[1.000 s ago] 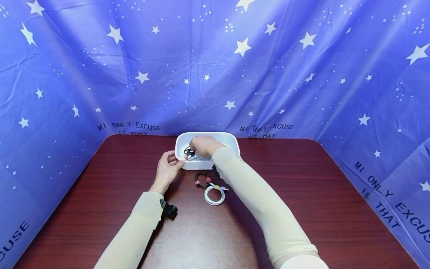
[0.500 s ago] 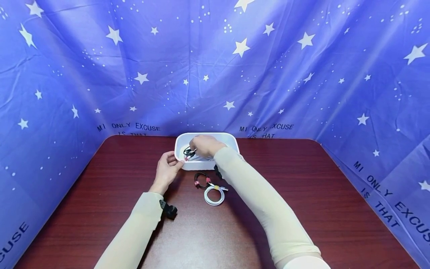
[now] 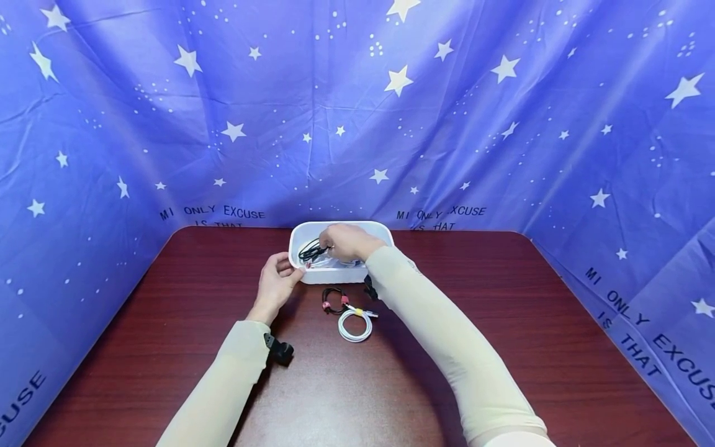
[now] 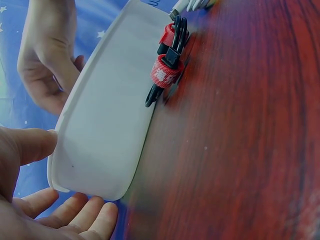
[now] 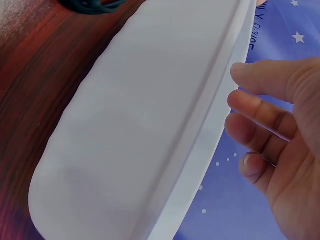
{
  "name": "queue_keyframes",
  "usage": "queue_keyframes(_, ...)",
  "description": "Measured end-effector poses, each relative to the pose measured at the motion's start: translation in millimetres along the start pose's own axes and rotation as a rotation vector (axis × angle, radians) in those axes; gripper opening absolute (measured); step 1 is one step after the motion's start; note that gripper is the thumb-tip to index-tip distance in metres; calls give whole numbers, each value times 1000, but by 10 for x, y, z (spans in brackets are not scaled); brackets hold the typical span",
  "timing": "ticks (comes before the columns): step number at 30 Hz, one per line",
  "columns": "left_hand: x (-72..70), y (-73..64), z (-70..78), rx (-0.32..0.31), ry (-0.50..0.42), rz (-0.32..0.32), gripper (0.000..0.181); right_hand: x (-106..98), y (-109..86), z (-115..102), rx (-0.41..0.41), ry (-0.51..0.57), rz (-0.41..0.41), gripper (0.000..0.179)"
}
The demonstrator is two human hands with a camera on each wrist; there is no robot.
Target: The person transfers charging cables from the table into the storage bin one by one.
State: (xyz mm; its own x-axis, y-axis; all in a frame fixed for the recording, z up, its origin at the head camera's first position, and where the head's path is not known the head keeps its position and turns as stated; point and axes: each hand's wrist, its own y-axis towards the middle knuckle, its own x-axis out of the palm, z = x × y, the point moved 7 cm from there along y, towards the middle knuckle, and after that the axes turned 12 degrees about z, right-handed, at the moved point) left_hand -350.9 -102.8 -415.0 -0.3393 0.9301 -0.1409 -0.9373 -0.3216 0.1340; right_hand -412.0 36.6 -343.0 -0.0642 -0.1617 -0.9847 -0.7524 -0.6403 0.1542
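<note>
A white plastic bin (image 3: 335, 277) stands near the table's back edge. My left hand (image 3: 275, 287) holds its near left corner; in the left wrist view the thumb lies at the rim and the fingers touch the end wall. My right hand (image 3: 347, 242) reaches inside, beside a coiled black cable (image 3: 310, 251). The right wrist view shows its fingers (image 5: 257, 107) loosely bent and apart, their tips by the rim, with nothing visible between them. Before the bin lie a black cable with red straps (image 3: 334, 302) and a coiled white cable (image 3: 354, 326) with a yellow strap.
The dark red wooden table (image 3: 167, 347) carries everything. Blue star-printed cloth (image 3: 313, 112) hangs behind it and along both sides. Pale, partly hidden items (image 3: 334, 261) lie in the bin under the right hand. A black wrist camera (image 3: 279, 349) is worn on the left sleeve.
My right hand has shifted slightly right inside the bin, so more of the coiled black cable shows. My left hand keeps its place at the corner.
</note>
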Motion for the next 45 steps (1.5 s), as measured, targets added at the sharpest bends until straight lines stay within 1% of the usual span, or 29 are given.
queue_keyframes(3,0,-2,-3,-4,-3,0,55,-27,-37,16,-10,22,17,20)
queue_keyframes(10,-2,1,-12,-10,-5,-3,54,-119,-139,76,2,80,64,21)
queue_keyframes(17,13,-3,-8,-19,-7,-8,55,-217,-316,111,-25,80,116,25)
queue_keyframes(22,7,-4,7,-2,-7,-3,55,-284,-449,120,-5,89,146,28)
queue_keyframes(24,-1,-3,7,1,-4,1,55,-297,-497,130,14,95,152,28)
queue_keyframes(29,1,-3,-12,-16,-7,-3,56,-328,-618,130,11,96,197,25)
queue_keyframes(31,1,-1,-18,-16,-8,-5,56,-343,-662,126,-4,91,226,23)
queue_keyframes(33,-1,1,-22,-14,-10,-4,56,-356,-706,128,-2,98,248,23)
queue_keyframes(35,-2,1,-24,-10,-9,-4,56,-372,-753,144,16,113,267,23)
queue_keyframes(40,-2,-4,-30,-13,-6,-4,56,-408,-868,217,97,157,308,24)
queue_keyframes(45,-1,-5,-27,-11,0,-2,57,-452,-979,330,207,197,376,23)
